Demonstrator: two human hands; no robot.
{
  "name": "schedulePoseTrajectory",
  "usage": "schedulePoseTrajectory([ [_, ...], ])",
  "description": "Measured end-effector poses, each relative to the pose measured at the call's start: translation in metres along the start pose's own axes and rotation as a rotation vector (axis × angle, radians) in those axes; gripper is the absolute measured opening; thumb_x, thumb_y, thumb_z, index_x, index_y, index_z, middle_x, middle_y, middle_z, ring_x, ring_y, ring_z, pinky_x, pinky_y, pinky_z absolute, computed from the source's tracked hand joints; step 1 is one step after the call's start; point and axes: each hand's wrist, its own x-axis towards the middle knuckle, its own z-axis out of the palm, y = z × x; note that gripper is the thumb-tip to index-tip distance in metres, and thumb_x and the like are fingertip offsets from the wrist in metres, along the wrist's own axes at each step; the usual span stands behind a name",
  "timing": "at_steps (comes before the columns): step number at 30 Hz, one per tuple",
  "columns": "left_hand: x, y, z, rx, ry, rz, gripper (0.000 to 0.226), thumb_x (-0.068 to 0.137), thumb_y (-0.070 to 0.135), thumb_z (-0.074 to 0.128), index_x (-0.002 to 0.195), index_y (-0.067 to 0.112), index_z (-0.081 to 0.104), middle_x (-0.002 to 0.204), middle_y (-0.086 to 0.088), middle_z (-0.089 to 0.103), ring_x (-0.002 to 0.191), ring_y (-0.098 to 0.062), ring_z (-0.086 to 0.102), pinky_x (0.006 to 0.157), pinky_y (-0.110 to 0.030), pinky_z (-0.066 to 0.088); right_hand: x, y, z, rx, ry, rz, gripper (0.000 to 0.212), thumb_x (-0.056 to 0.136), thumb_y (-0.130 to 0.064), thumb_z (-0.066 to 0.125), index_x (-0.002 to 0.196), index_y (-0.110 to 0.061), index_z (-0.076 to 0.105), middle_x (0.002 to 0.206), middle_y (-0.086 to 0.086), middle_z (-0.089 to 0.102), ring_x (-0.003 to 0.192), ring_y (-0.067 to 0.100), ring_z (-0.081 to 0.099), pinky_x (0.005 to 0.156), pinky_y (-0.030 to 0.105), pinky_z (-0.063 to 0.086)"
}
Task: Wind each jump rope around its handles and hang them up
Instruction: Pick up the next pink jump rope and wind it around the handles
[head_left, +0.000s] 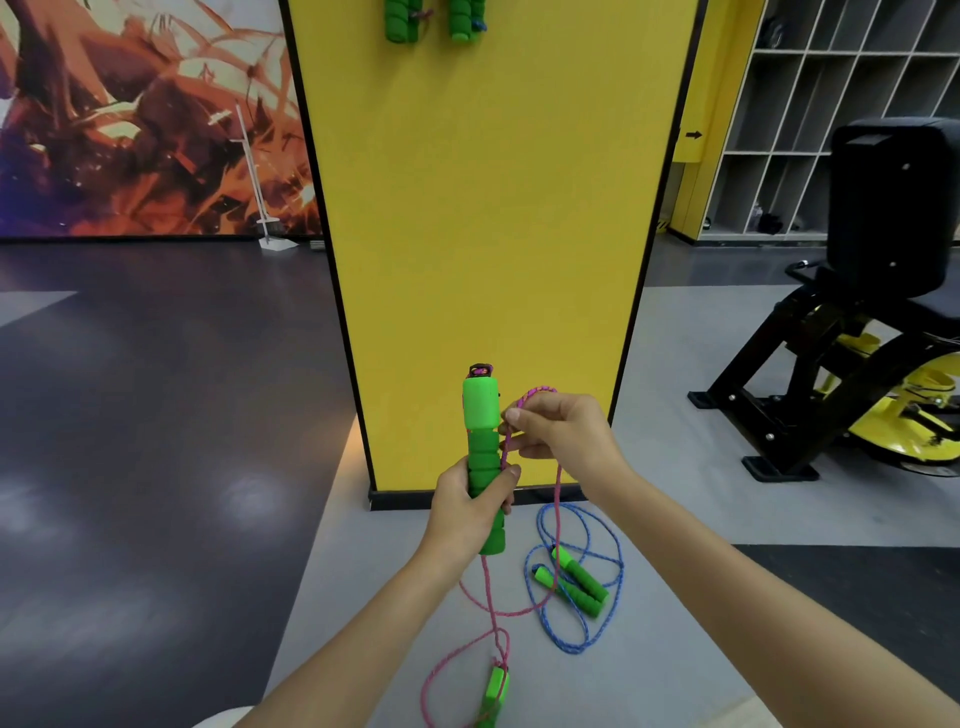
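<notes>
**Pink rope in hand, in front of the yellow pillar**

My left hand (470, 499) is wrapped tight around the foam part of a green handle (482, 415), which I hold upright in front of the foot of the yellow pillar (493, 208). Just beside it, my right hand (561, 434) pinches a loop of the pink rope (557, 499) between thumb and forefinger, close against the handle's side. The rest of the pink rope hangs down to the floor, where its other handle (496, 691) lies on my side of the pillar, well short of its base.

Nearer the pillar's foot, the blue rope (608, 582) lies in loose loops on the grey floor, its two green handles (576, 579) side by side inside them. The pink rope crosses over it.

High on the pillar's face hang two wound ropes (400, 21), cut off by the top edge. To the right of the pillar stand a black and yellow exercise machine (872, 312) and, further back, grey shelving (831, 104). Left of it, a painted wall (145, 114).
</notes>
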Motion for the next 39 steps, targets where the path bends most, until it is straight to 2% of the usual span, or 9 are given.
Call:
schedulePoseTrajectory([
  [2, 0.000, 0.000, 0.000, -0.005, -0.008, -0.006, 0.016, 0.091, 0.009, 0.061, 0.077, 0.007, 0.052, 0.059, -0.005, 0.053, 0.048, -0.007, 0.050, 0.051, -0.016, 0.042, 0.003, -0.008, -0.003, 0.006, 0.018, -0.021, 0.008, 0.088, -0.011, 0.064, 0.082, -0.007, 0.067, 0.076, 0.005, 0.071, 0.062, 0.013, 0.067, 0.065, 0.028, 0.056],
  [7, -0.002, -0.002, 0.000, -0.011, -0.013, -0.029, 0.015, 0.091, 0.010, 0.061, 0.078, 0.007, 0.052, 0.059, -0.003, 0.052, 0.049, -0.007, 0.049, 0.052, -0.018, 0.043, 0.013, -0.027, -0.009, 0.013, 0.055, -0.060, 0.011, 0.088, -0.012, 0.065, 0.087, -0.002, 0.068, 0.078, 0.009, 0.071, 0.067, 0.020, 0.068, 0.068, 0.033, 0.057],
  [22, -0.002, -0.004, -0.007, -0.003, -0.028, -0.034, 0.017, 0.091, 0.013, 0.061, 0.077, 0.008, 0.053, 0.060, -0.002, 0.053, 0.050, -0.004, 0.050, 0.053, -0.015, 0.044, 0.035, -0.082, -0.026, 0.018, 0.121, -0.233, 0.010, 0.089, -0.012, 0.064, 0.089, -0.002, 0.067, 0.077, 0.006, 0.070, 0.061, 0.011, 0.067, 0.066, 0.026, 0.056],
  [28, -0.004, -0.011, -0.007, -0.010, -0.047, -0.051, 0.016, 0.091, 0.010, 0.061, 0.077, 0.010, 0.053, 0.059, 0.000, 0.053, 0.050, -0.005, 0.049, 0.054, -0.016, 0.044, 0.038, -0.108, -0.028, -0.021, 0.106, -0.322, 0.013, 0.089, -0.014, 0.063, 0.091, -0.001, 0.068, 0.078, 0.003, 0.070, 0.064, 0.010, 0.068, 0.069, 0.029, 0.053],
  [32, -0.006, -0.015, -0.004, -0.037, -0.040, -0.063, 0.015, 0.090, 0.008, 0.062, 0.078, 0.010, 0.054, 0.059, -0.002, 0.052, 0.049, -0.005, 0.048, 0.053, -0.017, 0.043, 0.039, -0.125, -0.035, 0.050, 0.154, -0.376, 0.012, 0.091, -0.016, 0.061, 0.093, -0.006, 0.067, 0.082, 0.003, 0.070, 0.071, 0.013, 0.070, 0.072, 0.027, 0.054],
  [35, -0.007, -0.015, -0.003, -0.042, -0.029, -0.064, 0.014, 0.090, 0.009, 0.063, 0.078, 0.009, 0.054, 0.060, -0.003, 0.052, 0.049, -0.006, 0.049, 0.053, -0.017, 0.043, 0.037, -0.119, -0.037, 0.162, 0.143, -0.327, 0.019, 0.093, -0.023, 0.058, 0.103, -0.009, 0.064, 0.094, 0.005, 0.072, 0.085, 0.018, 0.072, 0.083, 0.031, 0.053],
  [39, -0.007, -0.013, -0.002, -0.045, -0.031, -0.054, 0.014, 0.090, 0.008, 0.062, 0.079, 0.007, 0.054, 0.060, -0.004, 0.052, 0.048, -0.006, 0.048, 0.052, -0.017, 0.043, 0.031, -0.088, -0.031, 0.381, -0.009, -0.147, 0.021, 0.093, -0.031, 0.057, 0.109, -0.019, 0.055, 0.106, 0.007, 0.072, 0.095, 0.024, 0.070, 0.091, 0.039, 0.048],
])
